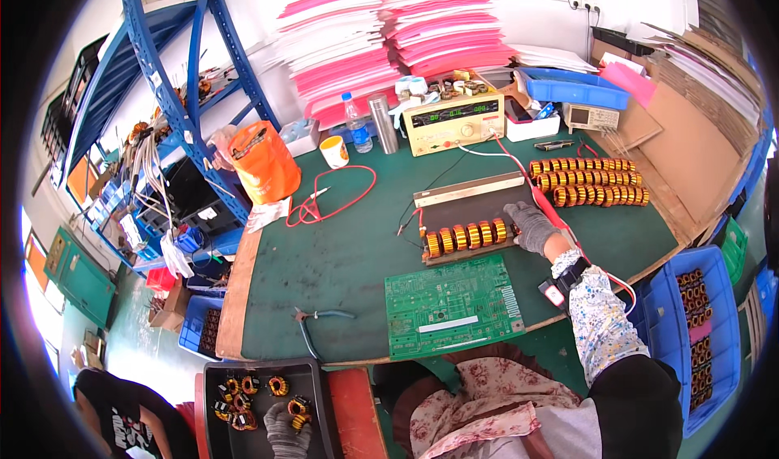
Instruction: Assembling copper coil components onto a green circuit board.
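My left hand (288, 432), in a grey glove, reaches into a black tray (323, 394). Its fingers are closed at a copper-wound ring coil (300, 407), with several more ring coils (235, 402) lying beside them. At the right end of a row of ring coils (460, 237) on a dark board with pale rails (469, 189) is my gloved right hand (533, 228). Its fingers are curled downward at the last place in the row, and what they grip is mostly hidden. A red test lead (548, 207) passes along the back of this hand.
On the green bench lie a green circuit board (453, 303), blue-handled pliers (312, 321) and a red cable loop (349, 195). Rows of coils (588, 181) stand at right. Behind are a yellow meter (454, 124), a bottle (357, 124) and an orange bag (264, 163). A person (134, 418) is lower left.
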Tool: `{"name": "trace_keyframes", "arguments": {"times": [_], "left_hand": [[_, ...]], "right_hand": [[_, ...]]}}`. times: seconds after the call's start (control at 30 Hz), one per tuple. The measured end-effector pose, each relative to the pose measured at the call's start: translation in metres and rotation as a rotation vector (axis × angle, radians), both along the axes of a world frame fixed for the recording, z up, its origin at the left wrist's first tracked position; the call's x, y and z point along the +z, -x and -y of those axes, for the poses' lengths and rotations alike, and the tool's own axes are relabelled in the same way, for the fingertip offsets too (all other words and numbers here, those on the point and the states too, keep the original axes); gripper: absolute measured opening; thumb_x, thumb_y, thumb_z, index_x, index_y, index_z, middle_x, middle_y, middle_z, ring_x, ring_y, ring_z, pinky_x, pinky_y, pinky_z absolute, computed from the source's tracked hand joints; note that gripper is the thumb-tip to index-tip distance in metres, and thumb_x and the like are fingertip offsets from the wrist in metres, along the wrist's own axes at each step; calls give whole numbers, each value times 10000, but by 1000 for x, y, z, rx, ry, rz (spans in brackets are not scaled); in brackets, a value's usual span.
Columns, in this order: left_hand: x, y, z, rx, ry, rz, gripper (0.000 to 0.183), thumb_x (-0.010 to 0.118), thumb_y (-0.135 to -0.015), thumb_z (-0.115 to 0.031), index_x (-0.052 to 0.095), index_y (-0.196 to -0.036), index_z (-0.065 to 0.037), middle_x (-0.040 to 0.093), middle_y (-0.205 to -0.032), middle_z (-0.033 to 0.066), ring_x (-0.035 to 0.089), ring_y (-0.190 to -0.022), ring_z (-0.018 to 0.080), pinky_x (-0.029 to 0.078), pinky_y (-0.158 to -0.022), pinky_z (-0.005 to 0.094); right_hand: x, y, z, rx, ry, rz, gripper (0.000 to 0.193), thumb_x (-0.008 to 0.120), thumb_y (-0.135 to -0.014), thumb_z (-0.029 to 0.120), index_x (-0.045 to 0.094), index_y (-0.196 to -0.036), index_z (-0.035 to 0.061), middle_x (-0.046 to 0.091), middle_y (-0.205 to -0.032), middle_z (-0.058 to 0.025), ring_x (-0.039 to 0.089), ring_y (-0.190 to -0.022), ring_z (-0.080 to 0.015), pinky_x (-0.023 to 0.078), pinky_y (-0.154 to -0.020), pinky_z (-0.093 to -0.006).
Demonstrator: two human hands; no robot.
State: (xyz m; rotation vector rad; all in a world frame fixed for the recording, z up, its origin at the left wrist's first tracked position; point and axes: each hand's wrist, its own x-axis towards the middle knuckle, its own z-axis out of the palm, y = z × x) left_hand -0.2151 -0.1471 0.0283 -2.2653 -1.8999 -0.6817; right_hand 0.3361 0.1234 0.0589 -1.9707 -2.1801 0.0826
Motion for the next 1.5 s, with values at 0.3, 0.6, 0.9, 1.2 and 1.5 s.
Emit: {"name": "trace_keyframes", "arguments": {"times": [0.3, 0.6, 0.9, 1.2, 1.5], "left_hand": [[77, -48, 9, 2, 21, 481, 299, 687, -609, -34, 530, -863, -48, 562, -951, 119, 579, -830, 266, 489, -739, 355], [104, -163, -61, -541, 151, 343, 388, 777, -656, -133, 606, -998, -69, 585, -1052, 116, 614, -826, 251, 518, -668, 325], [66, -22, -5, 294, 83, 740, 392, 721, -660, -13, 592, -1028, -50, 608, -927, 39, 589, -848, 157, 487, -718, 283], [-49, 35, 17, 314, 247, 260, 543, 773, -663, -217, 544, -1132, -71, 604, -1038, 127, 559, -992, 318, 307, -1036, 499], [-33, 3, -9, 328, 237, 166, 612, 766, -651, -379, 548, -1125, -59, 491, -1214, 169, 458, -1113, 367, 374, -986, 446]], "right_hand": [[38, 72, 44, -13, -53, 370, 641, 696, -736, 212, 414, -1290, 55, 484, -1250, -173, 482, -1144, -329, 350, -1014, -412], [15, 207, 153, 967, 1159, -1603, 556, 648, -815, 185, 407, -1287, 19, 491, -1142, -63, 521, -966, -150, 423, -867, -277], [26, 42, 82, 88, -413, -578, 375, 707, -698, 96, 570, -1045, 59, 553, -971, -108, 553, -915, -240, 462, -818, -336], [-12, -21, 3, 94, -138, -115, 711, 772, -587, 69, 466, -1228, 54, 505, -1177, -169, 478, -1142, -338, 388, -986, -385], [-3, 3, 30, -98, -198, -35, 729, 730, -653, 44, 402, -1303, 87, 437, -1311, -156, 415, -1226, -320, 345, -1035, -379]]}}
